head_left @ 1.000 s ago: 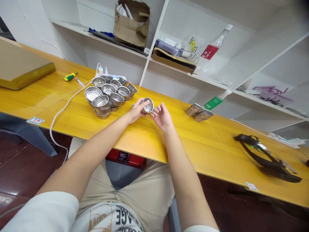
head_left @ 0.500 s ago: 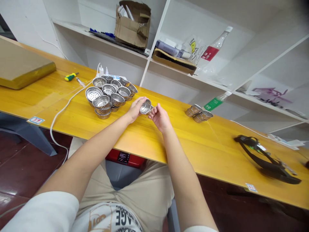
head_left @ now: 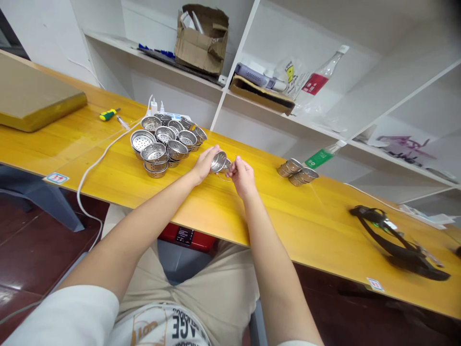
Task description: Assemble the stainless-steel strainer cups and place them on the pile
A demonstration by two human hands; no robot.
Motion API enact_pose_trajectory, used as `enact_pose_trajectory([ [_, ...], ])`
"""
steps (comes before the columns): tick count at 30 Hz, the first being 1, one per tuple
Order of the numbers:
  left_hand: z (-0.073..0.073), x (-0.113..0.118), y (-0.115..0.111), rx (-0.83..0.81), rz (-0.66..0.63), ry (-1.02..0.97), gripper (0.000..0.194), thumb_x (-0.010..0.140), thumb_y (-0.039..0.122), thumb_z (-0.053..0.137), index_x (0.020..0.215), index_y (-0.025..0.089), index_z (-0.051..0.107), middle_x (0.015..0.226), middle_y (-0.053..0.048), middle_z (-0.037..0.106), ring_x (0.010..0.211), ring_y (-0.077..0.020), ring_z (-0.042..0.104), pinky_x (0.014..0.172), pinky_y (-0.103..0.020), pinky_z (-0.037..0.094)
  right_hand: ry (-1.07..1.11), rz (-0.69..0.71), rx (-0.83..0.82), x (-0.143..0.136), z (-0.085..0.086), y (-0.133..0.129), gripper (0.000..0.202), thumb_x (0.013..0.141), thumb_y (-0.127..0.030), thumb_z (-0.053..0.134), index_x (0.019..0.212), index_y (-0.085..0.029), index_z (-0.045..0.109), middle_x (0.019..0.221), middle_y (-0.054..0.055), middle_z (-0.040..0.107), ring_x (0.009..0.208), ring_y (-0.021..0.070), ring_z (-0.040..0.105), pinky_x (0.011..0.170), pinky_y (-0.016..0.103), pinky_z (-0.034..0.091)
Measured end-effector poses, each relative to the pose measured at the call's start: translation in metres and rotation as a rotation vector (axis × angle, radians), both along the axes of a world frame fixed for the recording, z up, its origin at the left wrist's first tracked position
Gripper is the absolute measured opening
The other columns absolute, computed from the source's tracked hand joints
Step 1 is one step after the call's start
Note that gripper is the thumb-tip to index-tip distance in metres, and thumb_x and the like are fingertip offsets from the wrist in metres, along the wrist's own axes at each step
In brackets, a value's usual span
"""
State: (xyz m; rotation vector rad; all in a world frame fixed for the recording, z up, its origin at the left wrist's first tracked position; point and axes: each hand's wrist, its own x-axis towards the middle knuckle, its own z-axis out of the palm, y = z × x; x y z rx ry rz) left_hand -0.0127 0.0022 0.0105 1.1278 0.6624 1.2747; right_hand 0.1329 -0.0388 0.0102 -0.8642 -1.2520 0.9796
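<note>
The right fingertips hide part of what lies between the hands, the dark strapped device point(head_left: 399, 245) at the right is smeared, and the brown slab point(head_left: 39, 96) at the far left is cut off by the edge. The left hand point(head_left: 203, 166) is closed around a small perforated metal cup point(head_left: 218, 162), tilted with its mouth showing, above the desk point(head_left: 187, 206) and near the front of the cluster of similar cups point(head_left: 154, 153), some of them stacked. The right hand point(head_left: 243, 178) is just beside the cup, its fingers curled with the tips drawn together; a thin wire loop point(head_left: 224, 179) shows below the cup, but whether those fingers pinch it I cannot tell. Two short stacks of cups point(head_left: 297, 173) stand farther right, beside a bottle with a green label point(head_left: 320, 158) whose small print is illegible. On the shelf, a clear bottle point(head_left: 317, 80) bears a red label, too small to read. The left desk tag point(head_left: 56, 178) shows a number beginning with 3; the right desk tag point(head_left: 375, 284) is unclear. Upside down on the white shirt point(head_left: 173, 329), "AGE" can be read, with "DELICIOUS" beside it.
</note>
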Motion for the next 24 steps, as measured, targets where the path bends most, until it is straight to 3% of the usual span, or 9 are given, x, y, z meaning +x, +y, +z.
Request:
enact_pose_trajectory([
  [5,0.0033,0.0001,-0.0032,-0.002,0.023,0.063,0.039,0.103,0.052,0.053,0.093,0.016,0.064,0.073,0.0,0.062,0.053,-0.01,0.057,0.048,-0.02,0.045,-0.138,-0.084,0.021,0.0004,-0.0028,-0.0003,0.059,0.082,-0.076,0.071,0.063,-0.022,0.053,0.059,-0.003,0.05,0.052,0.0105,0.049,0.054,0.026,0.044],
  [12,0.0073,-0.0027,-0.0031,-0.042,0.085,0.112,0.034,0.105,0.043,0.047,0.096,0.015,0.065,0.074,0.0,0.061,0.051,-0.0106,0.056,0.046,-0.021,0.044,-0.151,-0.13,0.025,0.0031,-0.0048,0.0023,0.058,0.084,-0.075,0.069,0.063,-0.023,0.053,0.058,-0.003,0.05,0.052,0.011,0.05,0.055,0.027,0.045],
  [19,0.0066,-0.0024,-0.0023,-0.03,0.074,0.123,0.031,0.104,0.04,0.048,0.094,0.016,0.065,0.072,0.001,0.061,0.05,-0.0103,0.054,0.047,-0.021,0.044,-0.037,-0.007,0.03,0.0006,-0.0028,0.0003,0.058,0.084,-0.073,0.072,0.062,-0.023,0.052,0.058,-0.004,0.046,0.051,0.0106,0.046,0.054,0.027,0.046],
  [24,0.004,-0.0016,-0.0014,-0.014,0.061,0.113,0.03,0.104,0.04,0.05,0.091,0.016,0.064,0.07,0.001,0.06,0.05,-0.0102,0.054,0.047,-0.021,0.044,-0.065,-0.008,0.011,-0.0017,-0.0031,-0.0004,0.06,0.082,-0.075,0.072,0.062,-0.023,0.051,0.059,-0.004,0.045,0.051,0.0105,0.045,0.055,0.027,0.046],
])
